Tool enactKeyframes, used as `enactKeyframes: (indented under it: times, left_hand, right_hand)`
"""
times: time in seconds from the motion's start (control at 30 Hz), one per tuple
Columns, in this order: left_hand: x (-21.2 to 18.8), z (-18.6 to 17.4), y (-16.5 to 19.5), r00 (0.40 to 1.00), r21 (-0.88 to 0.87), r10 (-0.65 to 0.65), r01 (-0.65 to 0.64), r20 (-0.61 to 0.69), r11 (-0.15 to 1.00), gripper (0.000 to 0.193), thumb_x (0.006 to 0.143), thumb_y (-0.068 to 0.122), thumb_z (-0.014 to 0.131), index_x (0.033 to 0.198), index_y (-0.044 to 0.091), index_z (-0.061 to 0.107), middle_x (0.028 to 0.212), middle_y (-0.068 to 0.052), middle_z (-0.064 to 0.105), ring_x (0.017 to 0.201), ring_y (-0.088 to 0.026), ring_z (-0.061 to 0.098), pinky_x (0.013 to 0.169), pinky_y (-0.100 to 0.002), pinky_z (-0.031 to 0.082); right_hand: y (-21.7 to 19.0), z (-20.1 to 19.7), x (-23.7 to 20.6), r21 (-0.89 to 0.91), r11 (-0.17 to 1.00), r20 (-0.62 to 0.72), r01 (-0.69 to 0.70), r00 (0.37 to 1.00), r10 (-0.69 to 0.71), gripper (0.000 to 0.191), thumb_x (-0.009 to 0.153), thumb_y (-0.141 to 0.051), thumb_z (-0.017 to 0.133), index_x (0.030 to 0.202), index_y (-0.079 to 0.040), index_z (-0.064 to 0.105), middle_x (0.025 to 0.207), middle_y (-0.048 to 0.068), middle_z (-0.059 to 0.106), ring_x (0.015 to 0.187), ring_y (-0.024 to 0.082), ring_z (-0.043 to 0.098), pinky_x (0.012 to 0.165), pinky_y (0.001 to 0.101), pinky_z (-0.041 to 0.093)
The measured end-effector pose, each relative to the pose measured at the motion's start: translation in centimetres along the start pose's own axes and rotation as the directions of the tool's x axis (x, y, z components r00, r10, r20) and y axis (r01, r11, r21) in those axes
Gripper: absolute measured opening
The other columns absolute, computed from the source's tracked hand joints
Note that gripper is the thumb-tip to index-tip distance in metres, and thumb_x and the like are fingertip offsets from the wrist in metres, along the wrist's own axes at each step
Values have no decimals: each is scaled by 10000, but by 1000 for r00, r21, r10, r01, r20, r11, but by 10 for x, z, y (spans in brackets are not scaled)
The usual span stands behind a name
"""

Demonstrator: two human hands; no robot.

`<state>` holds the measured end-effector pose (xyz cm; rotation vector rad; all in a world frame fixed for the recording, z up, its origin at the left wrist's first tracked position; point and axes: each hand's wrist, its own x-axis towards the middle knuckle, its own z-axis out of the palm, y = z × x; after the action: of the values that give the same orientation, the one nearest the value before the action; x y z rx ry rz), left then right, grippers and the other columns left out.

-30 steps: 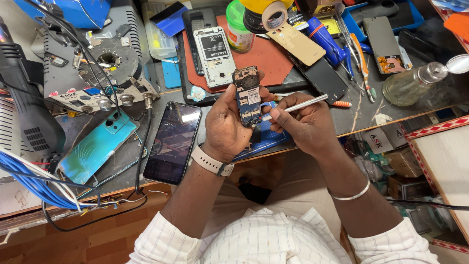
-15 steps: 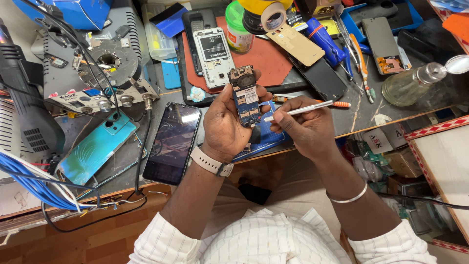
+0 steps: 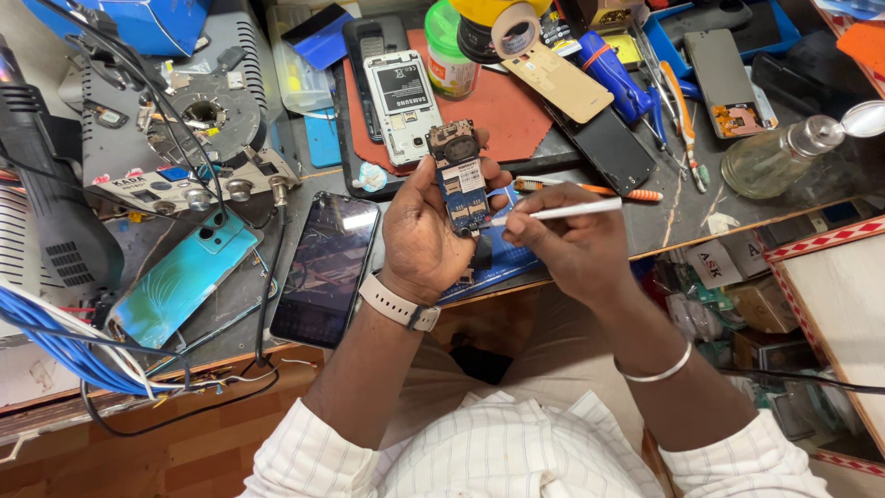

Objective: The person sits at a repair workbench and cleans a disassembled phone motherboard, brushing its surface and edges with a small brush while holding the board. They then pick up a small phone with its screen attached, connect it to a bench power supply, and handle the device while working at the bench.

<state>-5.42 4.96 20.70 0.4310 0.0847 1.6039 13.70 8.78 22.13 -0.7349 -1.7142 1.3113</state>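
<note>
While our left hand (image 3: 426,242) closes its grip around the small blue circuit board with its round black speaker (image 3: 459,175), raised above the cluttered desk (image 3: 664,217), our right hand (image 3: 562,244) pinches a slim white plastic stylus (image 3: 558,212) at the board's lower edge. We judge the board light, stiff and fragile, best held by its bare edges.
</note>
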Motion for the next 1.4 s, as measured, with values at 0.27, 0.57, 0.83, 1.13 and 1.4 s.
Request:
enactKeyframes:
  times: [0.27, 0.57, 0.83, 1.13, 1.4]
  left_hand:
    - [-1, 2, 0, 1000, 14, -5, 5, 22, 1000, 530, 1176, 336, 323, 1465, -67, 510, 1170, -183, 705, 1169, -334, 662, 993, -425, 558]
    - [-2, 2, -1, 999, 27, -17, 16, 34, 999, 508, 1173, 321, 333, 1458, -55, 521, 1189, -181, 708, 1168, -324, 659, 1010, -427, 550]
    - [1, 3, 0, 999, 17, 6, -7, 32, 1000, 515, 1176, 329, 341, 1458, -64, 517, 1171, -177, 706, 1164, -317, 656, 989, -425, 546]
    - [1, 3, -1, 1000, 50, -5, 4, 15, 999, 531, 1164, 338, 335, 1464, -63, 510, 1175, -182, 705, 1173, -330, 658, 998, -426, 550]
    - [-1, 3, -2, 999, 58, -21, 19, 29, 998, 512, 1161, 318, 346, 1463, -61, 511, 1189, -182, 712, 1178, -317, 654, 1021, -420, 545]
  right_hand:
    - [10, -3, -2, 226, 974, -39, 19, 999, -11, 124, 991, -69, 721, 1012, 34, 655, 916, 111, 729, 797, 160, 738, 716, 282, 618]
    - [3, -3, 7, 101, 989, 1, -108, 994, 108, 122, 964, -87, 737, 953, 16, 673, 844, 73, 717, 723, 116, 716, 650, 239, 587]
    - [4, 1, -3, 19, 999, -24, 35, 999, -35, 149, 981, -88, 732, 1042, 24, 656, 910, 87, 726, 816, 118, 713, 731, 246, 602]
    - [9, -5, 0, 150, 989, -36, -21, 999, 27, 119, 994, -85, 708, 1010, 21, 655, 878, 88, 728, 771, 134, 735, 696, 258, 611]
    - [0, -3, 5, 75, 992, 5, -100, 995, 100, 115, 974, -88, 729, 979, 14, 675, 850, 73, 724, 739, 108, 717, 669, 235, 591]
